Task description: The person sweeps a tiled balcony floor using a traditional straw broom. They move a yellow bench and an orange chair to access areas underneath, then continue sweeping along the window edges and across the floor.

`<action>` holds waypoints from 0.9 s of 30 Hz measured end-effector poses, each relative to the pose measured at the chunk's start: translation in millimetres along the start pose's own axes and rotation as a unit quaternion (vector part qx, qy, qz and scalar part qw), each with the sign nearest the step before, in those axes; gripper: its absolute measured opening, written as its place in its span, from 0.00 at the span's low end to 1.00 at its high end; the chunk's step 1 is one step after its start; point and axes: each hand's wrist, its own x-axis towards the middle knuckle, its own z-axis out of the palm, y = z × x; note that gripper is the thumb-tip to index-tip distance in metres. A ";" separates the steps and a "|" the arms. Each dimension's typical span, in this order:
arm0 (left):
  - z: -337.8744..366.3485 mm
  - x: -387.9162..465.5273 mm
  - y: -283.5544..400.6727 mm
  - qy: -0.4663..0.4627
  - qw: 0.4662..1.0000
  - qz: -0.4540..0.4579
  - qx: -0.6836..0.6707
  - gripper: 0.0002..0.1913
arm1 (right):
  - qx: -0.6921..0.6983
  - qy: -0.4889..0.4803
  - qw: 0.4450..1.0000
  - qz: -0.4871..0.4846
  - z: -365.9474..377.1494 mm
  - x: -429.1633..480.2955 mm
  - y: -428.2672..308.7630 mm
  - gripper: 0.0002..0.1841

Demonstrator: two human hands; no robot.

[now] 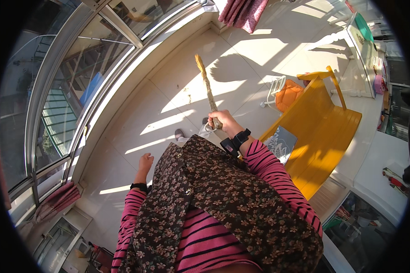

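My right hand (222, 120) is closed around the handle end of a straw hand broom (206, 82), beside a pale cord loop. The broom points away from me over the tiled floor, its yellowish bristle end seen narrow, with a broad shadow to its right. Small dark debris (189, 97) lies on the tiles left of the broom. My left hand (146, 161) hangs low at my left side with fingers loosely curled, and nothing shows in it. Dark straps are on both wrists.
A yellow wooden bench (328, 136) with a patterned booklet (281, 143) stands at right. Beyond it are an orange cushioned chair (287, 95) and a white table (360, 54). A curved window wall with a low ledge (123, 92) bounds the left; curtains (242, 13) hang there.
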 end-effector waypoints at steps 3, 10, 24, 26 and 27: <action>6.0 4.1 -3.2 -0.014 0.997 0.042 0.070 0.23 | -0.030 0.019 0.994 -0.103 -16.6 -8.1 -16.2 0.08; 26.1 -3.6 29.0 0.007 0.995 0.043 0.086 0.23 | -0.211 0.089 0.945 -0.234 -96.7 21.5 -123.5 0.05; 64.0 -27.3 101.2 -0.033 0.990 0.096 0.094 0.21 | -0.456 0.185 0.855 -0.165 -99.5 34.6 -81.2 0.26; 63.9 -25.8 96.0 -0.030 0.991 0.094 0.086 0.21 | -0.470 0.158 0.854 -0.161 -88.5 25.3 -51.4 0.30; 63.9 -25.0 93.8 -0.026 0.992 0.091 0.086 0.21 | -0.479 0.145 0.854 -0.140 -83.5 18.6 -41.3 0.31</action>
